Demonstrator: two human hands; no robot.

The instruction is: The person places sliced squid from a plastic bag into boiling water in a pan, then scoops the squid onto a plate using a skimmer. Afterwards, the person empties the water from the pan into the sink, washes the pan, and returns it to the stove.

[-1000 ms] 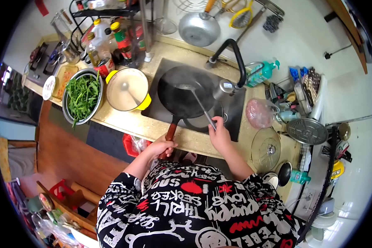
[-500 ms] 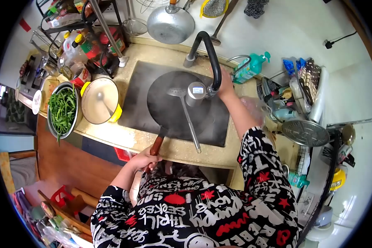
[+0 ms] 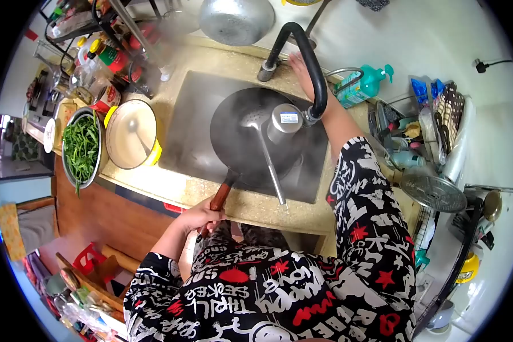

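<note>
My left hand (image 3: 204, 216) is wrapped round the wooden handle (image 3: 223, 194) of a dark wok (image 3: 228, 137), which sits in the sink (image 3: 182, 125). A metal slotted spatula (image 3: 268, 157) leans in the wok, its handle end over the counter's front edge. Above the wok hangs the metal head (image 3: 285, 121) of a black bent-neck faucet (image 3: 293, 31), and steam hazes the area. My right hand (image 3: 302, 71) reaches behind the neck near the faucet's base, fingers stretched out. Whether they touch the faucet is unclear.
Left of the sink stand a pot of cloudy liquid (image 3: 128, 128) with a ladle inside and a bowl of green vegetables (image 3: 82, 148). Bottles (image 3: 111, 57) crowd the rack behind. A green pump bottle (image 3: 362, 85) and a utensil rack (image 3: 393, 131) are on the right.
My right hand has moved from beside the faucet head towards the faucet's base at the back. My left hand keeps its hold on the wok handle. The view has shifted slightly, and the steam looks thicker.
</note>
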